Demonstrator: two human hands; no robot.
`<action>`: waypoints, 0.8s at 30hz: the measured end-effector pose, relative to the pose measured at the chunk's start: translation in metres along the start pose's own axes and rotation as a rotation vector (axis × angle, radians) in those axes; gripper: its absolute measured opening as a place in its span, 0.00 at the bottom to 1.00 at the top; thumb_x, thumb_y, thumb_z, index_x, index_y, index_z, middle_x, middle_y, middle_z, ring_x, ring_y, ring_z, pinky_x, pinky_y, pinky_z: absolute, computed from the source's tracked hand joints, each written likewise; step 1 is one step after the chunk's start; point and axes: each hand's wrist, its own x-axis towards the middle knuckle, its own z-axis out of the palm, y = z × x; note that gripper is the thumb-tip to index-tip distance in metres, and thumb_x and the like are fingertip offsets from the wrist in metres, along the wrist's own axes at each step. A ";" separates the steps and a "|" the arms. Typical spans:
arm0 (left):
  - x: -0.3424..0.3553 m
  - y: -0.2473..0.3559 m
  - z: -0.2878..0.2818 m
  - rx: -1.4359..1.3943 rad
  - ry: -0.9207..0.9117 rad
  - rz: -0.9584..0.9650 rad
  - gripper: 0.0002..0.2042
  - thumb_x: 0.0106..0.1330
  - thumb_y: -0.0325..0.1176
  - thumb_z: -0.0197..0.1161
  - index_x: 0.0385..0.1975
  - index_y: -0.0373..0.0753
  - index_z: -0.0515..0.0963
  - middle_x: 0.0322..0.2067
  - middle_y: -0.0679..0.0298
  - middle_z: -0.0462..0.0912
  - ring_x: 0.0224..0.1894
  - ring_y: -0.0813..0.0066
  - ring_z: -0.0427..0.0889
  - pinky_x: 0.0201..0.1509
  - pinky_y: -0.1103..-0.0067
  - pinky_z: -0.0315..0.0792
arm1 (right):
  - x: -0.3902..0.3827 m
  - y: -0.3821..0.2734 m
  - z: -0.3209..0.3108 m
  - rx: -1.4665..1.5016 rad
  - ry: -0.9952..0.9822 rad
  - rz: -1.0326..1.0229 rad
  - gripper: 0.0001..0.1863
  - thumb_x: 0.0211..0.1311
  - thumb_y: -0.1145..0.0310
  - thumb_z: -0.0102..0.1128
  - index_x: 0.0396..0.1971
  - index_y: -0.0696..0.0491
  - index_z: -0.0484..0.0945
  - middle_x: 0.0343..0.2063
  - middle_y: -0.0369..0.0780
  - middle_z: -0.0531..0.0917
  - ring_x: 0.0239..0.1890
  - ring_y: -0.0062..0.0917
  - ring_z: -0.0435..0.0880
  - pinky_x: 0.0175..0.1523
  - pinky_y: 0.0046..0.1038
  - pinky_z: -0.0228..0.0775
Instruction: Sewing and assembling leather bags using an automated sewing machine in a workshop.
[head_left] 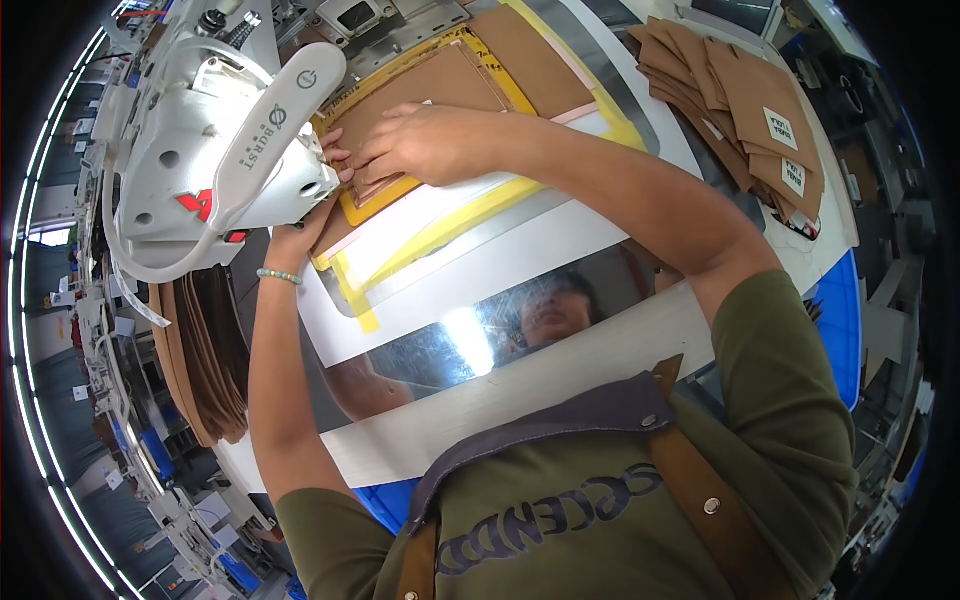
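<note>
My right hand [437,145] reaches in from the right and lies over the lower left part of a yellow-edged sewing template [512,88]. Its fingers are stretched out, pointing left, on the brown fabric [410,92] framed by the template. Close to those fingertips is my left hand [305,232], wearing a beaded bracelet. The white sewing machine head [215,160] covers part of it; the fingers that show are apart at the template's left edge. Under both hands lies a white sheet [420,305] bordered with yellow tape [440,245].
Brown fabric pieces with white labels [745,100] are piled at the right. More brown pieces [200,365] hang in a stack at the left. A metal clamp [405,50] sits behind the template; a shiny plate [490,335] lies at the near edge. A blue bin [838,325] stands at the right.
</note>
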 end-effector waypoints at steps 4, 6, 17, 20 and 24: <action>0.011 0.006 0.002 0.093 0.075 0.039 0.11 0.67 0.32 0.77 0.45 0.38 0.84 0.59 0.61 0.86 0.62 0.65 0.82 0.75 0.69 0.70 | 0.006 0.000 -0.006 -0.035 -0.104 0.025 0.21 0.71 0.75 0.58 0.60 0.44 0.86 0.61 0.37 0.85 0.68 0.32 0.79 0.77 0.43 0.62; 0.014 -0.004 -0.001 0.153 0.076 0.120 0.10 0.68 0.31 0.76 0.45 0.38 0.84 0.59 0.61 0.86 0.62 0.64 0.82 0.74 0.69 0.71 | 0.008 0.002 -0.003 -0.031 -0.074 0.028 0.21 0.71 0.75 0.59 0.59 0.43 0.86 0.61 0.36 0.84 0.68 0.32 0.78 0.76 0.43 0.63; 0.000 0.001 -0.001 0.331 -0.022 0.052 0.21 0.80 0.29 0.60 0.70 0.37 0.76 0.70 0.61 0.80 0.78 0.66 0.69 0.83 0.69 0.59 | 0.003 0.008 0.002 0.015 -0.014 -0.028 0.25 0.63 0.81 0.58 0.56 0.42 0.88 0.60 0.36 0.85 0.68 0.32 0.78 0.77 0.46 0.64; -0.003 0.008 -0.004 0.485 -0.058 0.037 0.21 0.81 0.29 0.58 0.71 0.37 0.74 0.72 0.61 0.77 0.78 0.66 0.69 0.84 0.70 0.58 | 0.003 0.007 0.002 0.044 0.014 -0.049 0.25 0.63 0.81 0.58 0.55 0.41 0.89 0.60 0.37 0.85 0.67 0.33 0.79 0.77 0.46 0.65; -0.005 0.011 -0.006 0.417 -0.100 0.059 0.22 0.81 0.27 0.56 0.73 0.38 0.72 0.75 0.61 0.73 0.77 0.66 0.71 0.83 0.70 0.61 | 0.002 0.004 -0.002 0.044 0.007 -0.032 0.24 0.63 0.80 0.59 0.55 0.42 0.89 0.59 0.37 0.86 0.65 0.33 0.80 0.75 0.45 0.67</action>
